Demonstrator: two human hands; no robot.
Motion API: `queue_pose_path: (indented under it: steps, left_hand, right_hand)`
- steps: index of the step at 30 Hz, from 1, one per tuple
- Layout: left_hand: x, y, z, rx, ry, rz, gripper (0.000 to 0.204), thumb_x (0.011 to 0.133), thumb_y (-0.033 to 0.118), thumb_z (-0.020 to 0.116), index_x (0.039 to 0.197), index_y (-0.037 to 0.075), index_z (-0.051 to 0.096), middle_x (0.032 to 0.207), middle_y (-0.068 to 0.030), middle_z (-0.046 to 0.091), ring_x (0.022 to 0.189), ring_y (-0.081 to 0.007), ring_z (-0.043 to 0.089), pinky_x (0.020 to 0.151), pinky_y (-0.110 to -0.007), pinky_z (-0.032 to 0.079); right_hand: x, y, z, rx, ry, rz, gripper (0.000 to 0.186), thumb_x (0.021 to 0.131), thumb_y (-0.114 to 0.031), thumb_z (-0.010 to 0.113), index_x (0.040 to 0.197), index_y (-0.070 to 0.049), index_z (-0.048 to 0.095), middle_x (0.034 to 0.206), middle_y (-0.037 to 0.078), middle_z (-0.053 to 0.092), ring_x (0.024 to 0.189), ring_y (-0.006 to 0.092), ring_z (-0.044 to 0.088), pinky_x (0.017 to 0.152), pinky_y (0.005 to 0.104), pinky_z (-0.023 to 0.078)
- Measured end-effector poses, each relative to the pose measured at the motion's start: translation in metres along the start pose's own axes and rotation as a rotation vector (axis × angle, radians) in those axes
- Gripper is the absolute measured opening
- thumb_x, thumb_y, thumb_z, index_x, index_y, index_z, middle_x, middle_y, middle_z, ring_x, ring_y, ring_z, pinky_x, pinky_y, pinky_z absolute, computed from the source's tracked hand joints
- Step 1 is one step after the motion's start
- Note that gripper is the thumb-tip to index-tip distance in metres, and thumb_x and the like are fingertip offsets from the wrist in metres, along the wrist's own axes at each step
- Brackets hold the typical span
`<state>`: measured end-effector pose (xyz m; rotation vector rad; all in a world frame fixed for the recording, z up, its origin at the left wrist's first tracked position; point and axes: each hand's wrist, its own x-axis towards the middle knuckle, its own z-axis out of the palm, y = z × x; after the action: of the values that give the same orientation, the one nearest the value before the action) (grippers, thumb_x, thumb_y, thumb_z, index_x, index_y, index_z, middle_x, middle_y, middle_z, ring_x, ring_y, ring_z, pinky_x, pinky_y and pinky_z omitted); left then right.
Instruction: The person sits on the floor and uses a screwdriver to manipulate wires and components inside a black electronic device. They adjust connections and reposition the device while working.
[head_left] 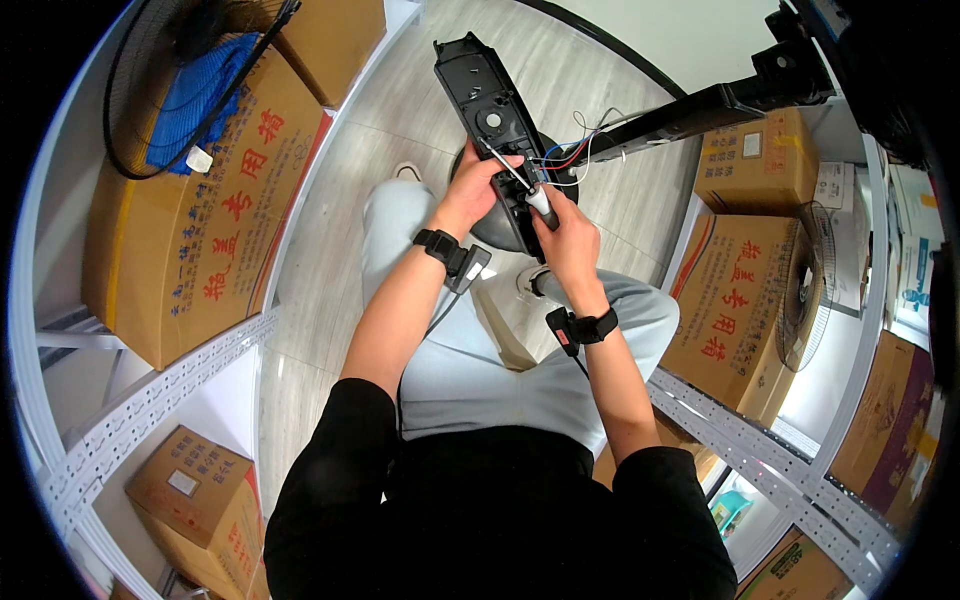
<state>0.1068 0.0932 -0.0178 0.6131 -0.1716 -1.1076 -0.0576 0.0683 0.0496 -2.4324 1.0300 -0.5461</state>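
Observation:
My left hand (472, 192) grips the left side of a long black plastic panel (465, 80), its thumb lying across the face beside a screwdriver shaft. My right hand (567, 235) is closed round the screwdriver handle (543, 207), which is white and dark. The metal shaft points up-left onto the panel's inner parts. Blue, red and white wires (580, 150) run from the panel's right side toward a black column (690, 120). A dark round base (490, 233) shows beneath the panel, partly hidden by my hands, with a pale metal tube below it between my legs.
Cardboard boxes (180, 260) stand on white metal shelves (150, 405) at left and right (730, 300). A black wire fan guard (120, 110) and blue fan blades (205, 90) lie at upper left. Another fan guard (820, 300) leans at right. The grey plank floor (310, 370) surrounds me.

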Motion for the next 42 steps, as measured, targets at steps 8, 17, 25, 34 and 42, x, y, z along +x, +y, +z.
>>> queue_pose_path:
  steps: [8,17,25,34,42]
  left_hand:
    - [0.002,-0.002,-0.008,-0.017,0.024,-0.051,0.043,0.077,-0.007,0.065,0.117,0.006,0.054,0.105,-0.0092,0.063,0.094,-0.0234,0.065,0.082,-0.038,0.055]
    - [0.001,0.003,-0.017,0.020,0.102,-0.056,0.033,0.078,-0.007,0.061,0.110,0.002,0.059,0.100,-0.0078,0.067,0.092,-0.0218,0.066,0.080,-0.036,0.055]
    - [0.002,0.000,-0.026,-0.025,0.171,-0.114,0.037,0.071,-0.010,0.062,0.105,0.004,0.058,0.093,-0.0063,0.064,0.084,-0.0220,0.063,0.075,-0.036,0.054]
    - [-0.010,-0.010,-0.021,-0.080,0.323,-0.129,0.045,0.070,-0.010,0.061,0.112,0.005,0.052,0.098,-0.0081,0.059,0.088,-0.0246,0.061,0.077,-0.038,0.053]
    - [-0.006,-0.014,-0.022,-0.039,0.368,-0.123,0.054,0.069,-0.010,0.061,0.120,0.004,0.048,0.102,-0.0102,0.059,0.089,-0.0242,0.062,0.076,-0.037,0.054]
  right_hand:
    - [-0.005,-0.003,0.004,0.078,0.019,-0.017,0.034,0.078,-0.018,0.075,0.112,-0.014,0.066,0.099,0.009,0.068,0.086,0.0308,0.066,0.072,0.0368,0.053]
    - [0.005,-0.006,-0.034,0.361,-0.004,0.331,0.024,0.085,-0.023,0.072,0.092,-0.001,0.066,0.074,0.009,0.068,0.068,0.0152,0.066,0.062,0.0284,0.049]
    - [0.112,-0.037,-0.035,0.085,-0.147,0.140,0.034,0.086,-0.032,0.065,0.086,0.002,0.065,0.071,0.016,0.068,0.068,0.0334,0.068,0.066,0.0402,0.052]
    - [0.227,0.007,0.072,-0.406,-0.509,0.227,0.025,0.077,-0.020,0.057,0.085,-0.001,0.071,0.084,0.020,0.070,0.088,0.0355,0.068,0.077,0.0426,0.054]
    - [0.231,0.083,0.127,-0.683,-0.902,0.298,0.026,0.084,-0.021,0.053,0.088,-0.002,0.071,0.077,0.014,0.071,0.069,0.0241,0.071,0.065,0.0347,0.054]
